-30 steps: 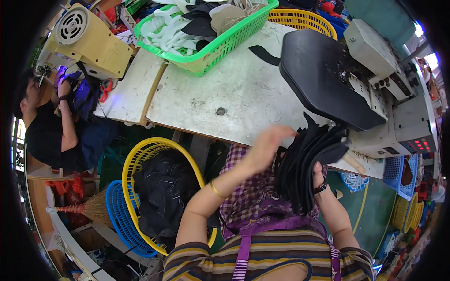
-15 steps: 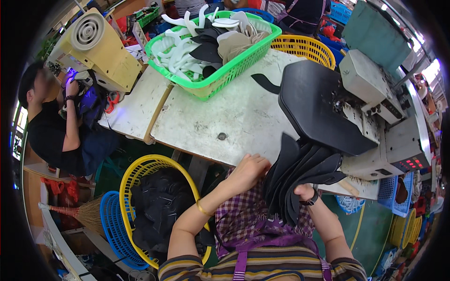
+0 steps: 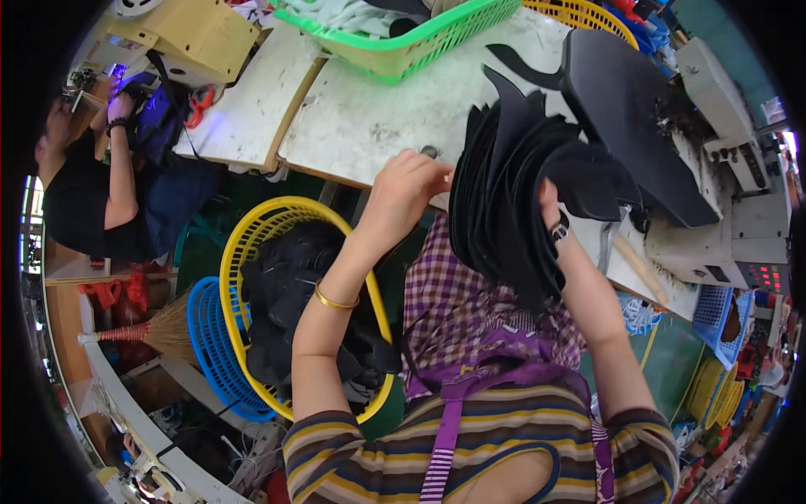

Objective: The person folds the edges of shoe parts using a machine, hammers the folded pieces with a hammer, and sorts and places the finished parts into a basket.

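A thick stack of black curved cut pieces (image 3: 512, 193), fanned at the top, stands up in front of my body at the table's near edge. My right hand (image 3: 549, 204) is closed around its right side, most of the fingers hidden behind the pieces. My left hand (image 3: 407, 191) is bent, with its fingertips pinched at the left edge of the stack; exactly how many pieces lie between them is hidden. Behind the stack, a smooth black board (image 3: 625, 118) sits in front of the machine. One loose black curved strip (image 3: 525, 69) lies on the table beside it.
A green basket (image 3: 403, 52) of white and black pieces stands on the pale table (image 3: 353, 118). Below left, a yellow basket (image 3: 290, 206) holds black pieces, next to a blue basket (image 3: 210, 353). The machine (image 3: 722, 118) is right; a co-worker (image 3: 92, 185) sits left.
The stack has been raised and turned more upright, held by my right hand. My left hand has moved up and left with it. The view has tilted down toward my body.
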### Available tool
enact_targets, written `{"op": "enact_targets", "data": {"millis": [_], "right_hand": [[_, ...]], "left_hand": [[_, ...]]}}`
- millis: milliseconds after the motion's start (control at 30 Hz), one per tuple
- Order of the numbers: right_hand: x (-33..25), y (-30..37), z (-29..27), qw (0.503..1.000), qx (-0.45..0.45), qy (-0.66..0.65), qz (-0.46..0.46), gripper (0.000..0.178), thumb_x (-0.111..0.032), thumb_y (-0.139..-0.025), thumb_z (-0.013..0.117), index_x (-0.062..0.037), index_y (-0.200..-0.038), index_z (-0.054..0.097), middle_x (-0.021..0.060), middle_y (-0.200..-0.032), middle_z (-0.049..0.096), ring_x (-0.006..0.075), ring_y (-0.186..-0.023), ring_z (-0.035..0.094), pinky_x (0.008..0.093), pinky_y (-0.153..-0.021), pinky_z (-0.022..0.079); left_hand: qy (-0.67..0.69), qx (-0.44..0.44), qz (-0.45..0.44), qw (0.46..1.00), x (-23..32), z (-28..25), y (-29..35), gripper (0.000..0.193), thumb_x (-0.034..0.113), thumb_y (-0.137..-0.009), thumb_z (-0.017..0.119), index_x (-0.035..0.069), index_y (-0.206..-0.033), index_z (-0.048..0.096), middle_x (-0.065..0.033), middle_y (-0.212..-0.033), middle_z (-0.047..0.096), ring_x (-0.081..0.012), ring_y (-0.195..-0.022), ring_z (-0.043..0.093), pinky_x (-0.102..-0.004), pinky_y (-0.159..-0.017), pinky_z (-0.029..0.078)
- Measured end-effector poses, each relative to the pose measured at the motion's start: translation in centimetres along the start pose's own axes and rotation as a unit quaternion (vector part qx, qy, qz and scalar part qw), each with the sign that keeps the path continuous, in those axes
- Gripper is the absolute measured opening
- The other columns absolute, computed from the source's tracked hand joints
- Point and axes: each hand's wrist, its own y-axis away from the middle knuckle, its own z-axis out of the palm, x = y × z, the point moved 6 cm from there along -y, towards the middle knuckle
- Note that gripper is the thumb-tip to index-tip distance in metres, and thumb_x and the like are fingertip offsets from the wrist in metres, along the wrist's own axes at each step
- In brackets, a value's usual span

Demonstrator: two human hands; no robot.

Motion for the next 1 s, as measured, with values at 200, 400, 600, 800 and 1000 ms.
{"op": "enact_targets", "data": {"millis": [200, 400, 600, 800, 1000], "right_hand": [[-2.0, -4.4, 2.5, 0.997, -0.017, 0.055, 0.054, 0.059, -0.04, -0.079, 0.067, 0.0, -0.122, 0.054, 0.0108, -0.116, 0.061, 0.0216, -0.103, 0.06, 0.0363, -0.094, 0.047], [-2.6, -7.5, 3.6, 0.522, -0.182, 0.828, 0.097, 0.05, -0.032, -0.075, 0.076, -0.0065, -0.115, 0.061, 0.0113, -0.115, 0.062, 0.0214, -0.11, 0.056, 0.033, -0.099, 0.04], [-0.7, -11.2, 5.9, 0.564, -0.185, 0.803, 0.051, 0.03, -0.014, -0.077, 0.055, 0.001, -0.103, 0.059, 0.0217, -0.092, 0.065, 0.0374, -0.087, 0.063, 0.0394, -0.077, 0.049], [-0.3, -10.7, 6.5, 0.473, -0.188, 0.853, 0.115, 0.036, -0.009, -0.066, 0.065, 0.0003, -0.101, 0.061, 0.0244, -0.084, 0.063, 0.0392, -0.086, 0.062, 0.0422, -0.074, 0.049], [-0.7, -13.7, 6.1, 0.576, -0.132, 0.789, 0.167, 0.047, -0.03, -0.074, 0.06, 0.0061, -0.104, 0.062, 0.0265, -0.095, 0.065, 0.0348, -0.091, 0.063, 0.0396, -0.08, 0.049]], "left_hand": [[0.8, 0.149, -0.265, 0.518, -5.9, -0.3, 3.2, 0.015, 0.007, -0.094, 0.044, 0.001, -0.105, 0.052, -0.001, -0.069, 0.047, -0.0109, -0.055, 0.045, -0.0261, -0.061, 0.045], [0.889, 0.095, -0.258, 0.366, -2.4, -4.4, 2.2, 0.043, 0.012, -0.096, 0.04, -0.005, -0.134, 0.03, -0.0011, -0.067, 0.039, -0.0067, -0.042, 0.038, -0.0207, -0.039, 0.038], [0.62, -0.035, -0.235, 0.747, 2.2, -3.8, -0.5, 0.073, 0.013, -0.096, 0.045, 0.005, -0.145, -0.008, -0.0084, -0.073, 0.049, -0.0115, -0.037, 0.043, -0.0276, -0.039, 0.047], [0.624, 0.114, -0.297, 0.714, -1.5, -9.2, -3.9, 0.047, 0.01, -0.094, 0.044, -0.007, -0.135, 0.029, -0.0113, -0.078, 0.055, -0.0091, -0.038, 0.045, -0.0236, -0.038, 0.047], [0.263, -0.373, 0.008, 0.89, 7.2, -5.5, -1.7, 0.061, -0.001, -0.08, 0.051, -0.002, -0.137, 0.029, -0.0143, -0.074, 0.061, -0.032, -0.066, 0.061, -0.0403, -0.058, 0.048]]}}
